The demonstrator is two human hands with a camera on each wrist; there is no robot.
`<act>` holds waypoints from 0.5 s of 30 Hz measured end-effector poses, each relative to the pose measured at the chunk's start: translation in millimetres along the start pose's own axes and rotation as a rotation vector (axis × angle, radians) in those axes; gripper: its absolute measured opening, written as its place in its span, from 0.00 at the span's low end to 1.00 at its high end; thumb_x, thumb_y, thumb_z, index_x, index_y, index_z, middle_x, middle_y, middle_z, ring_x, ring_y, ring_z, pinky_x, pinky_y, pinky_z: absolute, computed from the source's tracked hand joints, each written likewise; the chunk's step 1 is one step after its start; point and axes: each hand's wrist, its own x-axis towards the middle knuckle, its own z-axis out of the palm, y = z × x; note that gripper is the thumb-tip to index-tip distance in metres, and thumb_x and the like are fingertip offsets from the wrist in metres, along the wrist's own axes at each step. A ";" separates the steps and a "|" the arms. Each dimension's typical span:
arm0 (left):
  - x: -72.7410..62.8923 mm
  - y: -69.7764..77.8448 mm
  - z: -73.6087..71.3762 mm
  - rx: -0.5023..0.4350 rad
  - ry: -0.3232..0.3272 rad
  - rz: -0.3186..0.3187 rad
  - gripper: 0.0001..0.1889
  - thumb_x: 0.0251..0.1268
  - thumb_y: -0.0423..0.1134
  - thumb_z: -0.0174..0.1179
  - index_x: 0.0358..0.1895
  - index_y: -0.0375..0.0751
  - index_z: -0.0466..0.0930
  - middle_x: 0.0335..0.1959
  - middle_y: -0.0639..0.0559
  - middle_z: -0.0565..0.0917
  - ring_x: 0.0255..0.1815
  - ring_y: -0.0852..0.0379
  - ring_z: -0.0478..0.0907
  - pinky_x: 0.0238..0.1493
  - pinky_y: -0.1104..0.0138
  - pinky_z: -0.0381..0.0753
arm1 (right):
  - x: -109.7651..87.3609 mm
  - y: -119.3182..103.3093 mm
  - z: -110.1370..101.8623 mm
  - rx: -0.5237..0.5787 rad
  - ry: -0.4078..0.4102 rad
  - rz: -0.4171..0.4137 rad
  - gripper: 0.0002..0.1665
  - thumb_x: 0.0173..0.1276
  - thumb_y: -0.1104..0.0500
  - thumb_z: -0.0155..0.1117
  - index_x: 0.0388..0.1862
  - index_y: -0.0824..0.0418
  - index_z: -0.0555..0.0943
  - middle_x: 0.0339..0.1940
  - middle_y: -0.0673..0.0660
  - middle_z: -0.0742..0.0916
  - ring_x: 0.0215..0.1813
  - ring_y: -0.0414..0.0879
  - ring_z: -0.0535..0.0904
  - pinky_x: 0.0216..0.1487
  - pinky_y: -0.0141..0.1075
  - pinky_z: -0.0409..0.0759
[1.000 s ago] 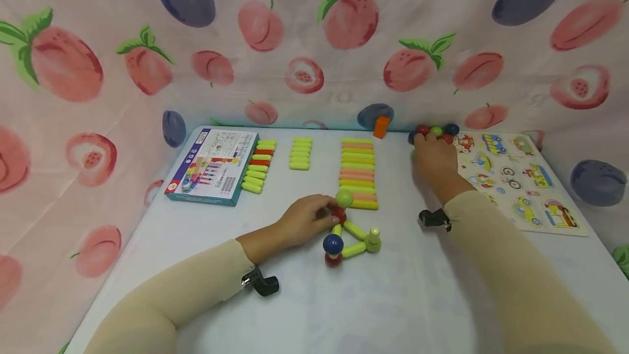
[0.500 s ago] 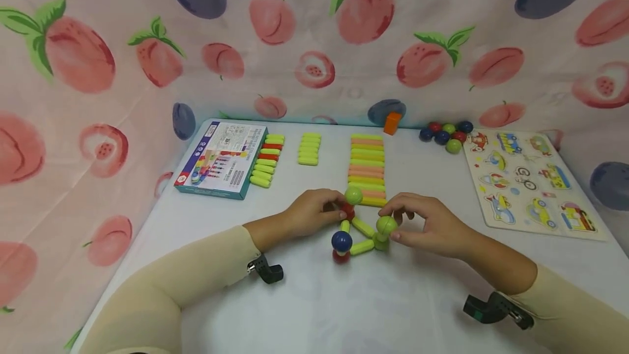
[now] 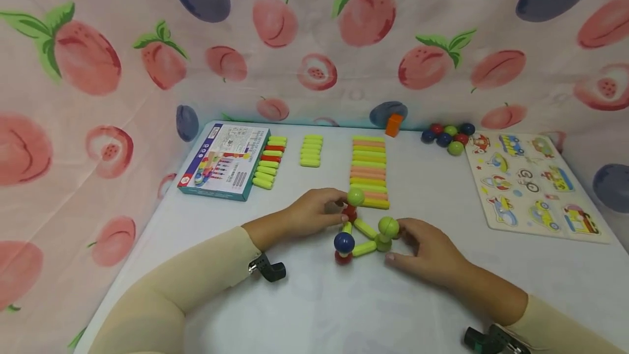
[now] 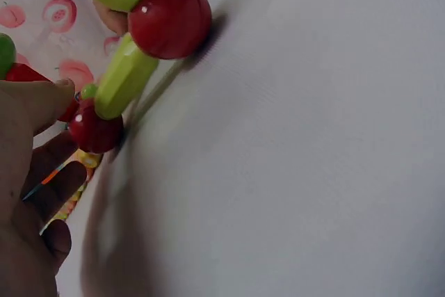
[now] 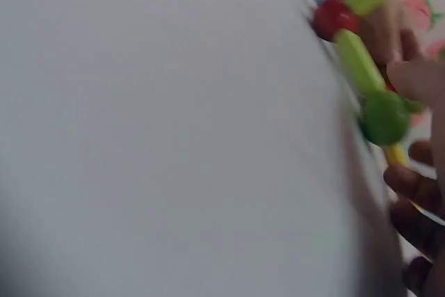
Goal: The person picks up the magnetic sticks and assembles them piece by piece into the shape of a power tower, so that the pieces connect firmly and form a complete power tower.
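Note:
A three-cornered frame of light-green sticks joined by balls stands on the white table. My left hand (image 3: 316, 213) pinches the upright red stick (image 4: 26, 74) at its far corner, between a red ball (image 4: 96, 127) below and a light-green ball (image 3: 356, 197) on top. At the near corner, a blue ball (image 3: 344, 242) tops a post over another red ball (image 3: 343, 258). The right corner has a green base ball (image 3: 383, 243) with a grooved green ball (image 3: 389, 226) above it. My right hand (image 3: 428, 250) is beside that corner, thumb and fingers spread apart, fingertips right at the upper ball.
Behind the frame lies a row of coloured sticks (image 3: 368, 171), with shorter green sticks (image 3: 311, 151) to its left. A boxed set (image 3: 226, 160) has more sticks alongside. Several loose balls (image 3: 444, 138), an orange block (image 3: 393, 125) and a picture puzzle board (image 3: 538, 190) are at the back and right.
My right hand came from the loose balls with a green ball, which now tops the right corner's post, and its fingers have since spread. My left hand stays at the far corner.

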 end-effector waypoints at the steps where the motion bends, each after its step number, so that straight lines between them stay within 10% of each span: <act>1: -0.2 -0.3 -0.2 0.010 0.000 -0.004 0.20 0.77 0.43 0.67 0.68 0.49 0.81 0.60 0.60 0.85 0.62 0.62 0.80 0.68 0.62 0.78 | 0.2 0.0 5.6 -0.047 -0.011 0.007 0.27 0.63 0.46 0.82 0.58 0.51 0.84 0.46 0.43 0.86 0.45 0.41 0.78 0.48 0.42 0.79; 15: -13.1 -11.6 5.6 0.041 0.097 -0.013 0.20 0.74 0.42 0.71 0.65 0.47 0.83 0.60 0.58 0.86 0.63 0.61 0.80 0.68 0.63 0.77 | 47.3 9.9 -14.4 -0.153 -0.043 -0.099 0.11 0.66 0.62 0.74 0.46 0.51 0.87 0.42 0.46 0.86 0.45 0.45 0.80 0.50 0.46 0.80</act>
